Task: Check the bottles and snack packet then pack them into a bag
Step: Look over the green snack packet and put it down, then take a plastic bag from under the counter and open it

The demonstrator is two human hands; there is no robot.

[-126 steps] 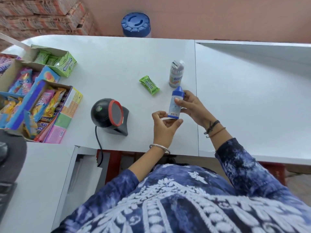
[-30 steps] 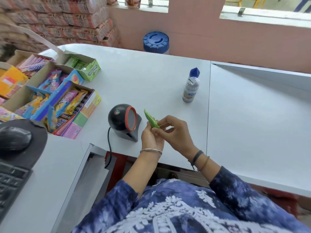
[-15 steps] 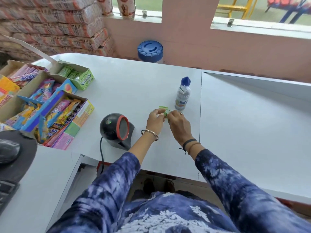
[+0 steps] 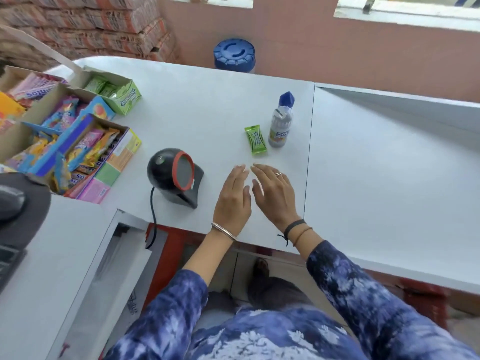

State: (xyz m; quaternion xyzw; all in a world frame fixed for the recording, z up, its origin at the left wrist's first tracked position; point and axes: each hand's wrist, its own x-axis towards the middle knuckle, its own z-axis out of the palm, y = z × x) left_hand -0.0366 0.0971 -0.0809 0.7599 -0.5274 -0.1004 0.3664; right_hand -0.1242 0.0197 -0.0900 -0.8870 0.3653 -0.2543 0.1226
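A small green snack packet (image 4: 255, 140) lies flat on the white counter (image 4: 207, 100). Just right of it stands a grey-labelled bottle (image 4: 279, 128), and the blue cap of a second bottle (image 4: 286, 98) shows right behind it. My left hand (image 4: 233, 198) and my right hand (image 4: 272, 193) hover side by side over the counter, a short way nearer me than the packet. Both are flat with fingers stretched out and hold nothing. No bag is in view.
A black barcode scanner (image 4: 174, 175) with a red ring stands left of my hands, its cable dropping over the counter edge. Open cartons of sweets and gum (image 4: 70, 136) fill the left side. A blue lid (image 4: 234, 55) sits beyond the far edge.
Both hands carried the green packet from in front of the scanner to the spot beside the bottles, let go of it and drew back toward me, now open.
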